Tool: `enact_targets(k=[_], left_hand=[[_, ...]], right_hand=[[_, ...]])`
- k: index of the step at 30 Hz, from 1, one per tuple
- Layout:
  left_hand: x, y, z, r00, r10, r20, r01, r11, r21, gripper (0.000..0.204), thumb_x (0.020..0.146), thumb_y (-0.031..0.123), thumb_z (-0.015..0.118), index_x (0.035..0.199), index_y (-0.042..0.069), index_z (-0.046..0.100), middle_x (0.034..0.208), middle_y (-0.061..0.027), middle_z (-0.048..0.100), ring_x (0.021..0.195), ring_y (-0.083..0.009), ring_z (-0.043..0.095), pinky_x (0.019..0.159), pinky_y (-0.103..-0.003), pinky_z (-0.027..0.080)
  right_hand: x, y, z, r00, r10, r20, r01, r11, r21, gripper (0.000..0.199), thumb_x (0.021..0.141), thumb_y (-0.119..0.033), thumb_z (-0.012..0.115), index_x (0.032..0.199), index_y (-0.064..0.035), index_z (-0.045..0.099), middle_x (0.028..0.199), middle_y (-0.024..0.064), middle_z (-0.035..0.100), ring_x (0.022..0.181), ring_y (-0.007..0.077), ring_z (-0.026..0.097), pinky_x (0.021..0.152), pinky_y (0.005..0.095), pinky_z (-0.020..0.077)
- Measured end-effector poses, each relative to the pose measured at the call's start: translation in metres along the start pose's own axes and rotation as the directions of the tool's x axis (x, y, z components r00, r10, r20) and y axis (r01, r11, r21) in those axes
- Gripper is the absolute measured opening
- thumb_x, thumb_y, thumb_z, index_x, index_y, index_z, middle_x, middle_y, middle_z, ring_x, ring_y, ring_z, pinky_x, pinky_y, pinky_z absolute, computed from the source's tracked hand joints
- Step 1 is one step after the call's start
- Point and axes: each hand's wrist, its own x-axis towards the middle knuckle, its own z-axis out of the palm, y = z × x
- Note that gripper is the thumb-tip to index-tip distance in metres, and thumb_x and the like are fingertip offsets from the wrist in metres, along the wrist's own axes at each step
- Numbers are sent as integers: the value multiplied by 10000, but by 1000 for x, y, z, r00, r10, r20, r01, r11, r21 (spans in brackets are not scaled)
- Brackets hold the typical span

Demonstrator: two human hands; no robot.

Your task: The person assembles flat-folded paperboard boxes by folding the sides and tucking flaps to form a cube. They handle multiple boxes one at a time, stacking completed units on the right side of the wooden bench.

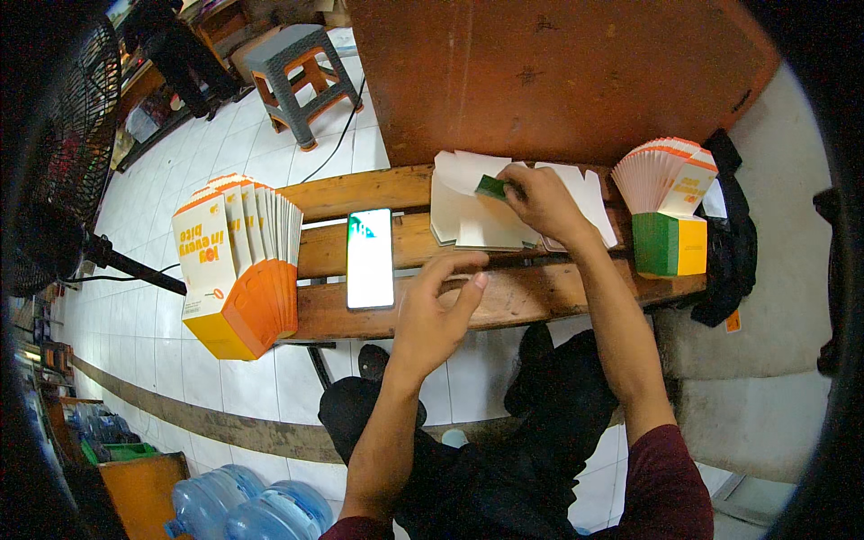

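Maroon fabric sleeves (666, 486) sit lowest; the left hand (436, 310) is empty, fingers loosely curved; the right hand (544, 202) pinches a small green piece (491, 187) above smooth white cards (472, 220) on the slatted wooden worktop (360, 192); fanned cartons (202, 243) at both ends bear orange and yellow lettering.

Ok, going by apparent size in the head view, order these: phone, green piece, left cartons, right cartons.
Largest to smallest:
1. left cartons
2. right cartons
3. phone
4. green piece, partly covered by the right hand
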Motion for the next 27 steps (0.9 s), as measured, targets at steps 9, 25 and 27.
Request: enact_targets(k=[9,25,27], left_hand=[[8,-1,12,942,268,-203,-234,956,176,209,823,24,698,1029,4,671,1049,-149,678,1018,-275,641,922,-358,483],[4,2,31,923,31,-383,-35,999,-5,160,858,59,689,1004,-5,706,919,-102,642,861,-172,606,767,-285,477],[1,8,30,941,107,-322,-119,993,-20,187,843,40,688,1024,12,722,879,-92,611,834,-171,592,754,-274,471]], right_hand=[[-58,-67,-56,979,-96,-181,130,973,191,140,806,-153,730,880,-60,656,851,103,695,849,312,657,866,424,479],[-85,-96,-24,850,-300,-433,330,944,-7,233,694,-68,761,891,-165,684,885,-19,667,827,183,634,1076,478,241],[-85,-93,-26,843,-287,-454,317,948,-12,236,688,-67,765,888,-162,683,892,-21,671,841,185,633,1075,471,241]])
